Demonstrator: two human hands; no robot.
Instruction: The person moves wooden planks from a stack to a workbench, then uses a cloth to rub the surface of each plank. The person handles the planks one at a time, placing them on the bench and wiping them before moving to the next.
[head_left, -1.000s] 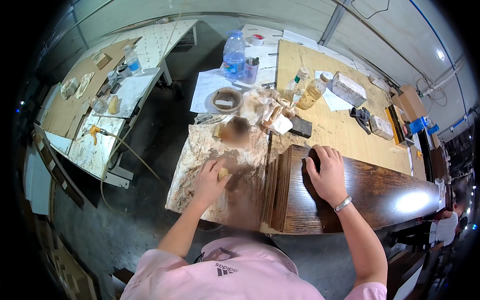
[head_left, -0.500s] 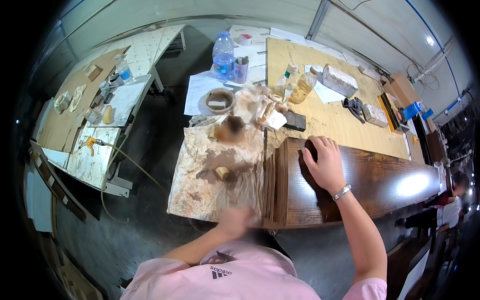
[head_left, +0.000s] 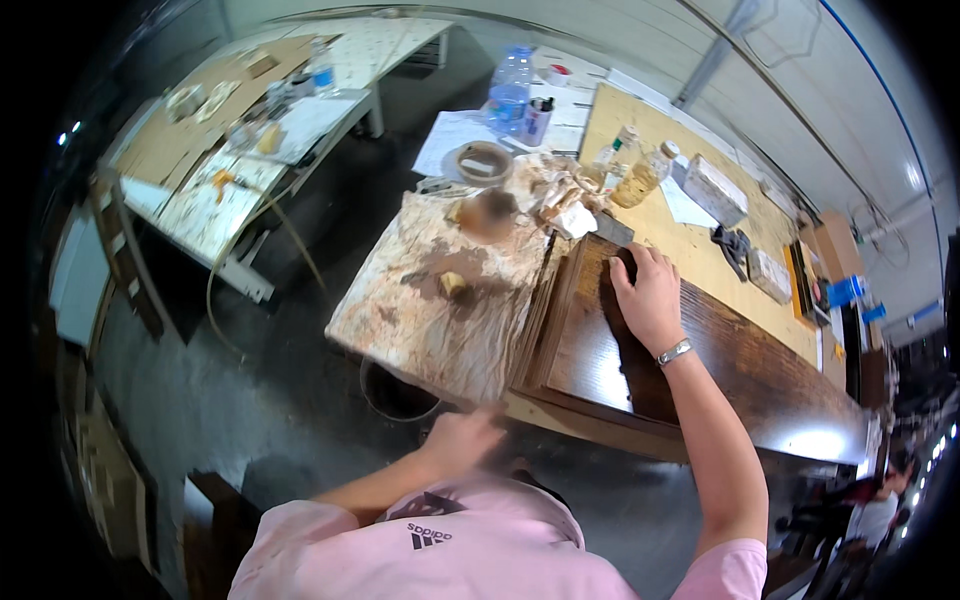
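My right hand point(head_left: 648, 295) rests palm down on the end of a stack of dark, glossy wooden boards point(head_left: 720, 335), thumb apart from the fingers. Low in front of my body is my left hand point(head_left: 465, 440), near the front edge of a stained cloth point(head_left: 400, 325); motion smears its fingers, so I cannot tell what they hold. A small yellowish block point(head_left: 453, 284) lies on the cloth by a dark brown stain. Behind it sits a brown, blurred roundish thing point(head_left: 492, 212).
Behind the cloth stand a round bowl point(head_left: 483, 165), crumpled rags point(head_left: 560, 185), a large water bottle point(head_left: 511, 92) and a bottle of yellowish liquid point(head_left: 643, 178). A bucket point(head_left: 398, 390) is below the cloth's front edge. Another worktable point(head_left: 200, 215) stands left; people point(head_left: 875, 505) are at far right.
The whole view has tilted and shifted, bringing the bucket below the cloth into sight. My right hand stays on the boards; my left hand remains low and blurred near the cloth's edge.
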